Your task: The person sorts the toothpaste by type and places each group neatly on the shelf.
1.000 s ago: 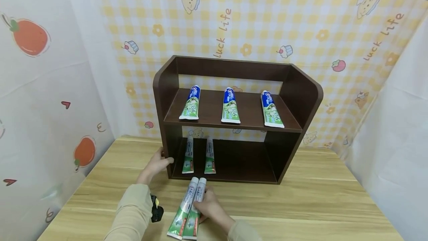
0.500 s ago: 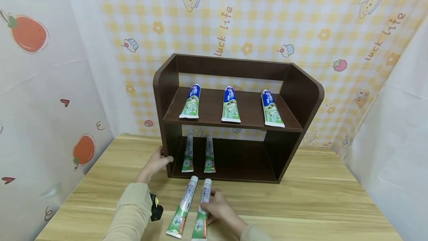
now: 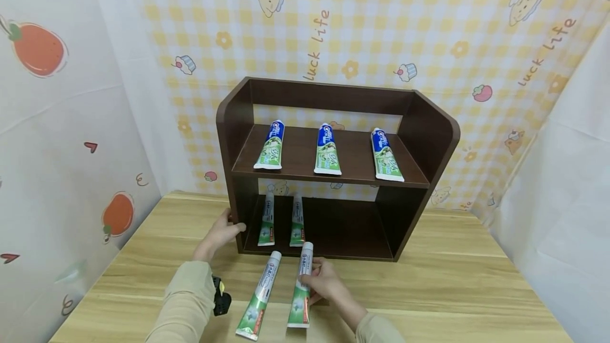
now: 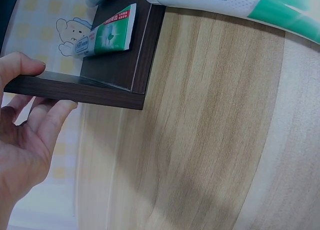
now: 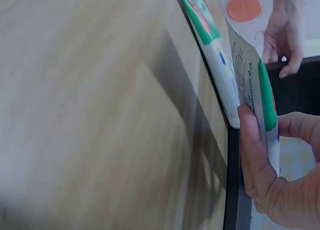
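My right hand (image 3: 329, 283) pinches a green-and-white toothpaste tube (image 3: 298, 300) between thumb and fingers, cap pointing toward the shelf. In the right wrist view, that tube (image 5: 252, 74) is raised off the table. A matching toothpaste tube (image 3: 259, 296) lies on the table to its left. My left hand (image 3: 223, 233) grips the left side panel of a dark brown two-tier shelf (image 3: 329, 178); the left wrist view shows the thumb on the panel's inner side and the fingers outside. Two green-and-white tubes (image 3: 267, 221) lie on the lower tier, toward its left.
Three blue-and-green toothpaste tubes (image 3: 326, 150) lie spaced apart on the upper tier. The shelf stands on a wood-grain table (image 3: 457, 279), before a yellow checked curtain (image 3: 357, 41). A black device (image 3: 221, 298) sits at my left wrist.
My right hand has drawn one tube away from the other on the table, rightward, then raised it toward the shelf. My left hand has stayed on the side panel.
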Available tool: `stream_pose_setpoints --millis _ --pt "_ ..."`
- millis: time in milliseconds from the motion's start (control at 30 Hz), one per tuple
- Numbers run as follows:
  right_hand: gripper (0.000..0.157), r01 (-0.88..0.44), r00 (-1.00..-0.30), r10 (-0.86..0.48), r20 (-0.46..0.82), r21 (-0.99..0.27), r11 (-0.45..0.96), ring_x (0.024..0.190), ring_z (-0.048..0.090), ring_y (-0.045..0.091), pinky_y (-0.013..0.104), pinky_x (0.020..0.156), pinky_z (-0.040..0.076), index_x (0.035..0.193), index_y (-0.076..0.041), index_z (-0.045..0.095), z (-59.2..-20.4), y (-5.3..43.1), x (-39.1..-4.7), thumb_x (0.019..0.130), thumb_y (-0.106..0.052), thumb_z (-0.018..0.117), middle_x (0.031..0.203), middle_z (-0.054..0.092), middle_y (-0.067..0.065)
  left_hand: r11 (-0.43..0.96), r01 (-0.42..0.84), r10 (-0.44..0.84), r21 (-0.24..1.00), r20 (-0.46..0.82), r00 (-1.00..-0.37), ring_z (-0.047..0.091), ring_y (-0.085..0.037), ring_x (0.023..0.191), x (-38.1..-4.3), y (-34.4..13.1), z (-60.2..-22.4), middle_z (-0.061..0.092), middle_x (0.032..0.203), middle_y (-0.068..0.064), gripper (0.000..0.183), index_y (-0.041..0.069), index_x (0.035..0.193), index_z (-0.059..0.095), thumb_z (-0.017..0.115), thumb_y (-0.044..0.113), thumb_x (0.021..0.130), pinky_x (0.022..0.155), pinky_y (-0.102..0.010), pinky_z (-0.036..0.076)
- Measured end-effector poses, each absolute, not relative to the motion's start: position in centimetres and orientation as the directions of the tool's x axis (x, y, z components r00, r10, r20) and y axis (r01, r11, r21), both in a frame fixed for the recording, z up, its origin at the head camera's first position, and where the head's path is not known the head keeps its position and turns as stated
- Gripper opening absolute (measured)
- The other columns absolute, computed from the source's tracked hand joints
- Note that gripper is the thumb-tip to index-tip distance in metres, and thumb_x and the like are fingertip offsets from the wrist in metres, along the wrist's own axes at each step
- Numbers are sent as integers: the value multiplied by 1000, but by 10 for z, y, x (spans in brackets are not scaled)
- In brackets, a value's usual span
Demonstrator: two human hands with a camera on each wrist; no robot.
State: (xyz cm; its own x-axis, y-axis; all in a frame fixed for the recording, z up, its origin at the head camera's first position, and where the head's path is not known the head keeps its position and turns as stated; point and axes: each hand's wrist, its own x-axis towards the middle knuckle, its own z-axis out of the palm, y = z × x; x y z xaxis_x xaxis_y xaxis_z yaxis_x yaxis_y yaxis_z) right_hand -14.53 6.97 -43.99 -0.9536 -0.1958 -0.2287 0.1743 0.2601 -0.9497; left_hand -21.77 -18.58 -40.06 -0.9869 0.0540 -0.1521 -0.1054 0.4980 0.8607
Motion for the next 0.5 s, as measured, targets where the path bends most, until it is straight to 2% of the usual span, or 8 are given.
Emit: stream_pose_setpoints --millis 167,200,300,500 --pt "60 173 -963 -161 -217 -952 252 46 55 10 29 44 53 126 21 30 -436 80 -151 78 -1 60 79 54 13 495 -73 59 866 -117 -991 35 -47 123 -218 -189 -404 34 132 -34 59 -9 131 28 52 16 83 97 -55 37" --pt "60 174 -964 -153 -217 -951 254 46 56 10 29 45 53 126 21 30 -436 82 -153 78 -1 60 80 56 14 504 -54 59 862 -97 -993 38 -47 120 -219 -190 -406 36 129 -35 58 -9 129 30 53 18 83 94 -52 41" --pt "58 186 -966 -126 -225 -947 263 48 57 10 30 47 53 125 20 32 -435 89 -158 79 -2 60 83 58 15 503 -46 70 863 -93 -993 38 -47 119 -219 -191 -407 35 129 -36 60 -10 129 28 53 20 83 93 -52 42" --pt "50 207 -972 -53 -231 -936 284 46 56 9 30 47 53 119 18 42 -434 101 -170 79 -5 62 83 61 16 493 -91 55 865 -135 -989 33 -48 125 -216 -187 -402 30 136 -34 62 -9 135 23 50 16 85 100 -55 35"
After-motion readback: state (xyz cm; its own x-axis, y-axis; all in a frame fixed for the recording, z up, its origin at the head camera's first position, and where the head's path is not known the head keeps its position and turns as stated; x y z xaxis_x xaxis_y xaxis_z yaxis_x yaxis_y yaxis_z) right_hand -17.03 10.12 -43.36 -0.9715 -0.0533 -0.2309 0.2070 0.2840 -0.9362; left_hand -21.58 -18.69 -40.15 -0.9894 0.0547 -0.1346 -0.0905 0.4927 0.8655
